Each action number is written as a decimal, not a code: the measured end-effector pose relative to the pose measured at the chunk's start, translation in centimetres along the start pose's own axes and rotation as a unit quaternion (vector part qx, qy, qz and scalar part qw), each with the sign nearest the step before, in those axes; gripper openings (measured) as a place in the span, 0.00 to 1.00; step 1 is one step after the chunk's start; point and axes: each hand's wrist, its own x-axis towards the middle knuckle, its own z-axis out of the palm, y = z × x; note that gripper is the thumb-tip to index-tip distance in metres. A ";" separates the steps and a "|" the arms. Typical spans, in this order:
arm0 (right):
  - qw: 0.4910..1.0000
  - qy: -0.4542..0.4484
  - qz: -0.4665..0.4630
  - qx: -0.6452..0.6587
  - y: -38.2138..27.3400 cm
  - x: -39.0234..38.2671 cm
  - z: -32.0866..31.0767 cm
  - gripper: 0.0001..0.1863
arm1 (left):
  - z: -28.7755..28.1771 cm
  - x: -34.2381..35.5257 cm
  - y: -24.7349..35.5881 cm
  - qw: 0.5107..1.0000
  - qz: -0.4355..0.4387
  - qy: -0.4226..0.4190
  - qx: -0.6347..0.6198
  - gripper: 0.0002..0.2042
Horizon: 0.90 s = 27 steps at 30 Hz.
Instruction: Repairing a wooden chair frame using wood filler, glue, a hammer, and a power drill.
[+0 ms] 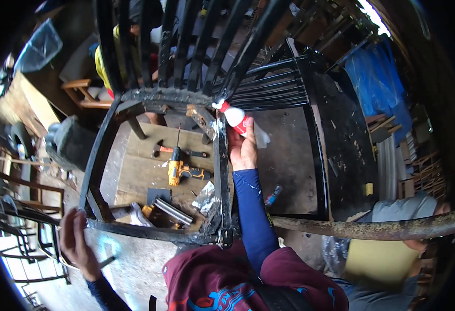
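Observation:
My right hand [244, 149] grips a plastic bottle with a red label [236, 120] and white contents. The bottle is tilted, its white nozzle end at the back right corner of a black chair frame [222, 171]. White smears mark the wood near that corner. The seat opening has no panel, and the black slatted backrest [178, 49] rises at the far side. Beside the frame's near left corner is my left hand [80, 246], fingers raised and holding nothing that I can see; whether it touches the wood I cannot tell.
Below the frame, a wooden board [134, 160] bears a yellow cordless drill [175, 168], a hammer [158, 149] and metal strips [173, 211]. A second black slatted frame [310, 135] stands right. A rusty pipe [372, 227] crosses at the lower right. Other people are partly visible.

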 end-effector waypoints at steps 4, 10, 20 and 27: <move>0.990 -0.045 0.076 0.107 1.0 1.7 -1.8 0.36 | 13.9 3.6 7.8 0.918 0.195 -0.334 0.092 0.27; 0.950 -0.044 0.167 0.259 2.0 0.9 -2.7 0.39 | 29.9 5.3 6.0 0.848 0.341 -0.290 0.284 0.45; 0.929 -0.073 0.173 0.319 1.3 -0.8 -2.4 0.27 | 35.8 5.2 8.1 0.875 0.259 -0.292 0.287 0.50; 0.923 -0.089 0.196 0.318 0.7 -1.6 -3.3 0.27 | 35.6 5.1 9.6 0.788 0.351 -0.251 0.440 0.53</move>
